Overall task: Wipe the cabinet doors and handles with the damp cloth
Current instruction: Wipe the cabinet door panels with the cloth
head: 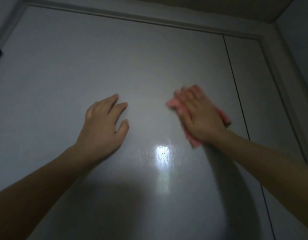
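Note:
A large glossy grey cabinet door [101, 54] fills the view. My right hand [200, 115] lies flat on a pink cloth [172, 103] and presses it against the door, right of centre; the hand is blurred. The cloth sticks out at the fingertips, below the wrist and on the right side. My left hand [104, 122] rests flat on the door to the left, fingers slightly apart, holding nothing. No handle is visible.
A dark vertical seam [236, 87] separates this door from a narrower panel [248, 70] on the right. A raised frame [115, 13] runs along the top, with the ceiling above. A bright light reflection [162, 155] shines on the door below the hands.

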### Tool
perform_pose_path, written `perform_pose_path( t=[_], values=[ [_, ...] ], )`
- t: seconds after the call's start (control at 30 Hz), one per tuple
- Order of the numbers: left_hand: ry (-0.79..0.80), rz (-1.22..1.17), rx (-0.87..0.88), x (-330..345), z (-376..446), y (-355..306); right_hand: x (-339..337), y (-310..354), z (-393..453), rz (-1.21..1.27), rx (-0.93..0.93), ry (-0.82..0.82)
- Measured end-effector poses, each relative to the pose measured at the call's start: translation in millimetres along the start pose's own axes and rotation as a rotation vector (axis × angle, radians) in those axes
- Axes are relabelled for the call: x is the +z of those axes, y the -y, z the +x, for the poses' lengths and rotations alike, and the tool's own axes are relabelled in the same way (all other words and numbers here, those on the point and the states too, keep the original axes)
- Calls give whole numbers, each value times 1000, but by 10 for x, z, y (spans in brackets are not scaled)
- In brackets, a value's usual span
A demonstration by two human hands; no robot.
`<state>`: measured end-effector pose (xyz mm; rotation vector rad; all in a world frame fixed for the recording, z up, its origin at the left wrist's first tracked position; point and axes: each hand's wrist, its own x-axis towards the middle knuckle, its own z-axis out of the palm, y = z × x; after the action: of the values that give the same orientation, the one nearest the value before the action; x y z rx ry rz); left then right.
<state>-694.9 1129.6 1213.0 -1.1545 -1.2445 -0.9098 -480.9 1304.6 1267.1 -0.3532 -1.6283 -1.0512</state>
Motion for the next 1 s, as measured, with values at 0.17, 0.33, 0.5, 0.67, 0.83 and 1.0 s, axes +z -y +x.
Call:
perform_pose_path(
  t=[0.17, 0.33, 0.5, 0.67, 0.83, 1.0],
  values=[
    [-38, -84, -112, -158, -165, 122, 91, 706, -29, 10, 188, -80],
    [-28, -56, -109, -333, -459, 468, -40, 1050, -584, 106, -384, 50],
    [-59, 14, -132, -547, -675, 979, 50, 896, 214, 42, 337, -77],
    [-76, 55, -154, -583, -1005, 1336, 44, 2318, -633, 172, -297, 23],
    [-92, 104, -112, -550, -1343, 1615, 58, 2028, -288, 130, -307, 41],
    [-77, 30, -60, -598, -1368, 1732, 183, 2592, 166, 108, 185, -47]
  ],
)
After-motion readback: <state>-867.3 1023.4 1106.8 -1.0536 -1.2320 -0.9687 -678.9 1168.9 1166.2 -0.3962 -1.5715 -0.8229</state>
